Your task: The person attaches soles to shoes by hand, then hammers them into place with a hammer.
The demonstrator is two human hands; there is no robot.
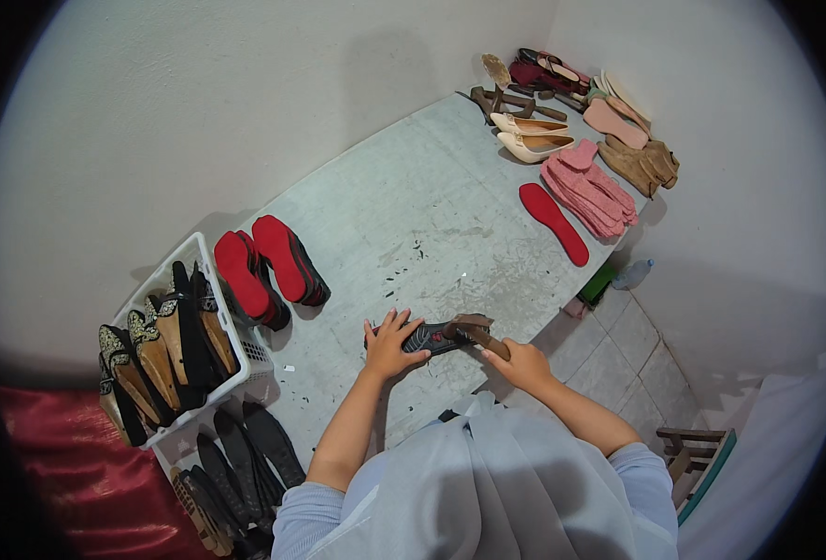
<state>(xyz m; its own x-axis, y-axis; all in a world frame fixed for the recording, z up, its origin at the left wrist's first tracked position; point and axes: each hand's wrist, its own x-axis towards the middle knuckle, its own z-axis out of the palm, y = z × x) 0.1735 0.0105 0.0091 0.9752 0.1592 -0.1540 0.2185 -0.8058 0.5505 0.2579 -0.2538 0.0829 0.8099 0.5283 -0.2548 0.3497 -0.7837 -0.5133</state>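
A black shoe sole [429, 338] with a patterned face lies near the table's front edge. Across its left end rests my left hand [394, 345], fingers spread and thumb extended, pressing on it without wrapping round. My right hand [523, 365] is closed around the wooden handle of a hammer [493, 346]. The hammer's head is over the right part of the sole; whether it touches cannot be told from here. My left palm and the hammer head hide parts of the sole.
A white basket [261, 359] of shoes stands left, beside stacked red-topped soles [287, 257] and dark soles [231, 457]. A red insole [553, 224], pink pieces [590, 187], cream shoes [531, 142] and tools [520, 105] lie far right. Black scraps dot the table [375, 196].
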